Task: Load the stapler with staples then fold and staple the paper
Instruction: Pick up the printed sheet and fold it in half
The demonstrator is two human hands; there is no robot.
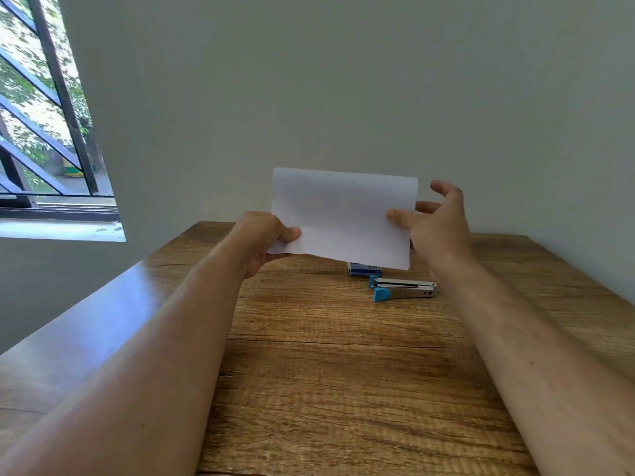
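A white sheet of paper (pixel 343 214), folded over with a crease across it, is held up above the wooden table (pixel 326 355). My left hand (pixel 264 240) pinches its lower left corner between thumb and fingers. My right hand (pixel 436 221) is at the paper's right edge, thumb on the front, fingers spread behind and apart. A metal stapler with blue ends (pixel 402 289) lies on its side on the table under the paper. A small blue box of staples (pixel 364 269) sits just behind it, partly hidden by the paper.
The table meets a plain wall at the back and right. A barred window (pixel 44 115) is at the upper left. The table's left edge runs diagonally under my left forearm.
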